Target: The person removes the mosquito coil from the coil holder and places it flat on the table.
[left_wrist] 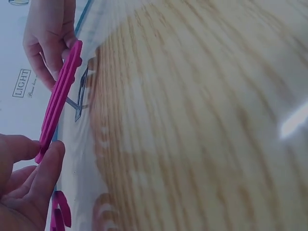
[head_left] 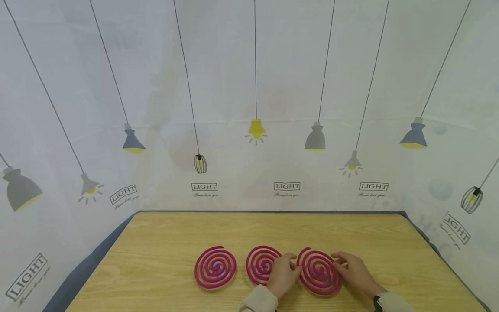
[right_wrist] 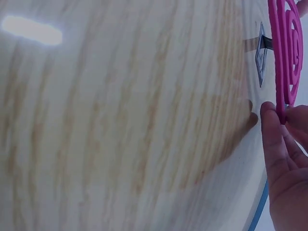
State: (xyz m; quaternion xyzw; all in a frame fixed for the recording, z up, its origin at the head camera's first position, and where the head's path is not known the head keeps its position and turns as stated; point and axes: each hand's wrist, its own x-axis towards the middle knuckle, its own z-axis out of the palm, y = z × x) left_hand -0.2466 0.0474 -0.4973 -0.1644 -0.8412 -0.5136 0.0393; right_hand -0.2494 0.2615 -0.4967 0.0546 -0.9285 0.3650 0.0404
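Note:
Both hands hold a magenta mosquito coil (head_left: 319,271), the rightmost of the row, by opposite edges. My left hand (head_left: 283,274) pinches its left rim between thumb and fingers, while my right hand (head_left: 354,272) pinches the right rim. In the left wrist view the coil (left_wrist: 60,96) appears edge-on, close over the table. A small metal stand (left_wrist: 83,91) with a flat diamond-shaped base shows beneath it. From the right wrist view, the stand (right_wrist: 261,55) has a strip reaching up to the coil.
Another magenta coil (head_left: 264,248) lies in the middle of the row, partly covered by my left hand. A third coil (head_left: 215,268) lies farther left. Light wood covers the table (head_left: 156,251). White curtains (head_left: 234,78) printed with lamps surround its back and sides.

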